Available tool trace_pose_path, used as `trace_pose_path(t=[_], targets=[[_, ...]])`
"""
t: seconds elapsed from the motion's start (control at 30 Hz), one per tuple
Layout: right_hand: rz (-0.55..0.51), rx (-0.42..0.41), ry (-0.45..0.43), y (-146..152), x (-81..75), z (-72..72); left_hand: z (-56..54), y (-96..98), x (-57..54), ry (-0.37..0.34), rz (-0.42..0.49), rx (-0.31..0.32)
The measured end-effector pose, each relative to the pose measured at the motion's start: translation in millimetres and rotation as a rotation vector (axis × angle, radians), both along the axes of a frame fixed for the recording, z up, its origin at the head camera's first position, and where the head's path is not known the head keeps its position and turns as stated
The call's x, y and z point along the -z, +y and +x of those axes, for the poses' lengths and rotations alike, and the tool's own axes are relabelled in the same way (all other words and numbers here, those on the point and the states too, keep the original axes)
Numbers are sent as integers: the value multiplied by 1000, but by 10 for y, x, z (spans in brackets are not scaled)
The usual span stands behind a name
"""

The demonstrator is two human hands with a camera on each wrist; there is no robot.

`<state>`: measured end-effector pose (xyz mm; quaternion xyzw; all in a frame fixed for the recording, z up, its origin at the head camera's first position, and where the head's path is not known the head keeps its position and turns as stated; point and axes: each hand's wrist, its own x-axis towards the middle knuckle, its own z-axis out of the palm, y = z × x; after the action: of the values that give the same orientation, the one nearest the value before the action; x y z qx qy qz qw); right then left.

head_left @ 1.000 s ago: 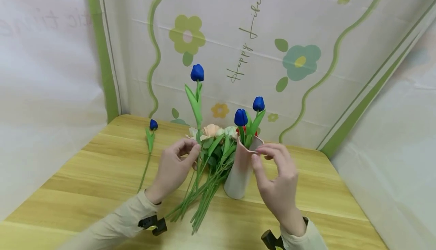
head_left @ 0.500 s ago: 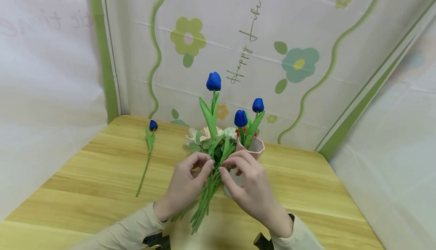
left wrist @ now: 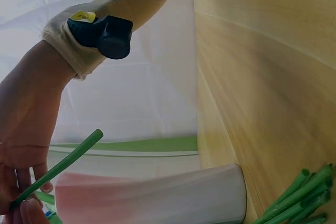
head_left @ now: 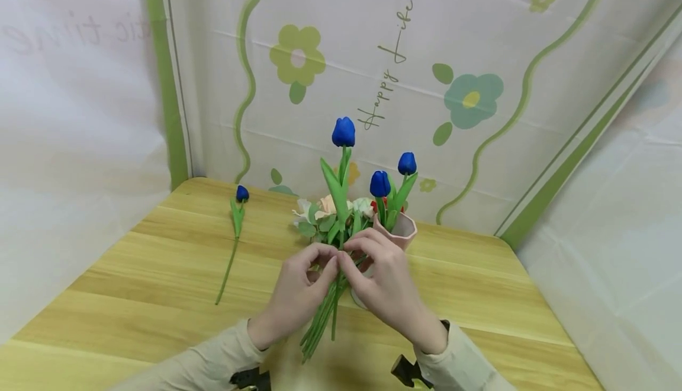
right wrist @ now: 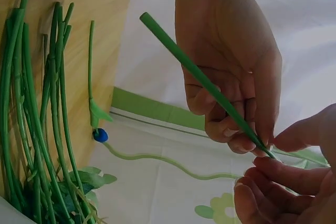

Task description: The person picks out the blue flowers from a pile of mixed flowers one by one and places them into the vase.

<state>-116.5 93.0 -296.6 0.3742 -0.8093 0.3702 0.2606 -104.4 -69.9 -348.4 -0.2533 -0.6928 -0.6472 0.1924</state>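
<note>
Upright in front of me stands an artificial blue tulip (head_left: 343,132) with green leaves. My left hand (head_left: 298,290) pinches its stem between thumb and fingers. The right hand (head_left: 389,278) has its thumb and index fingertip on the same stem, right against the left fingertips. In the right wrist view the stem's cut end (right wrist: 157,27) sticks out free of both hands. Just behind the right hand is a pink-and-white vase (left wrist: 152,198), partly hidden in the head view. Two blue tulips (head_left: 380,183) and something red stand at its mouth.
Left of the vase lies a bunch of flowers, with pale blooms (head_left: 327,206) at the back and green stems (head_left: 318,329) pointing toward me. A single blue tulip (head_left: 237,219) lies on the wooden table (head_left: 133,296) at left. A printed curtain (head_left: 341,41) encloses the back.
My left hand has carried the tulip rightward, in front of the bunch. The right hand has left the vase rim and moved left and down to meet the stem.
</note>
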Motion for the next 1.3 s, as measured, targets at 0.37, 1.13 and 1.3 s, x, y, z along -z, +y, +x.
trace_pose_path(t=[0.37, 1.13, 1.3], targets=[[-22, -52, -34, -30, -79, -88, -22, -23, -22, 39, -43, -36], [275, 0, 146, -25, -411, -137, -294, -242, 1, -120, -456, -72], [317, -4, 237, -65, -485, -108, -282, -238, 17, -100, -461, -62]])
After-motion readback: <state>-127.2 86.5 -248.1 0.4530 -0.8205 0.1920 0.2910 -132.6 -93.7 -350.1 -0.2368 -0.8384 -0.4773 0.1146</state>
